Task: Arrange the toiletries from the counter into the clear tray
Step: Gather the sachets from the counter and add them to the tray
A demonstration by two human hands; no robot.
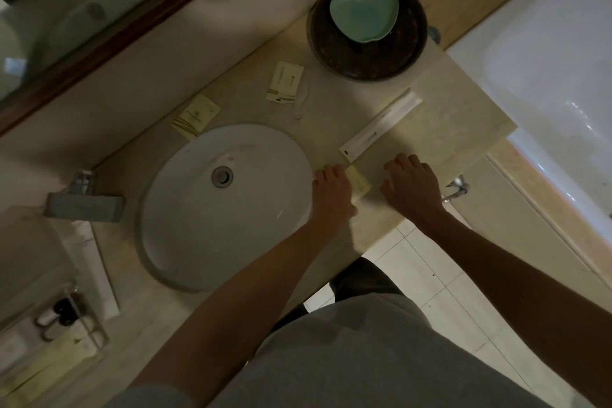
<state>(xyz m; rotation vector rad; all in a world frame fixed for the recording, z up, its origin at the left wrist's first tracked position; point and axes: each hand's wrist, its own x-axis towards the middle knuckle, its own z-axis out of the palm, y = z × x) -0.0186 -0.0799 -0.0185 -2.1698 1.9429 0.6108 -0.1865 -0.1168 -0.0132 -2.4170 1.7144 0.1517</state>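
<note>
On the beige counter my left hand point(332, 190) rests on a small cream packet point(360, 183) by the sink's right rim, fingers curled over its edge. My right hand point(411, 185) lies flat on the counter just right of that packet, fingers apart, holding nothing. A long white toothbrush packet point(381, 126) lies diagonally beyond both hands. Two more cream packets sit farther back: one point(285, 83) near the dark bowl, another point(196, 119) behind the sink. The clear tray point(99, 325) stands at the far left with small bottles point(54, 313) inside.
A white oval sink point(185, 209) fills the counter's middle, with a tap point(82, 199) at its left. A dark round bowl point(367, 56) holds a green apple-shaped dish point(363, 13) at the back. A bathtub point(546, 76) lies right; a mirror runs along the back wall.
</note>
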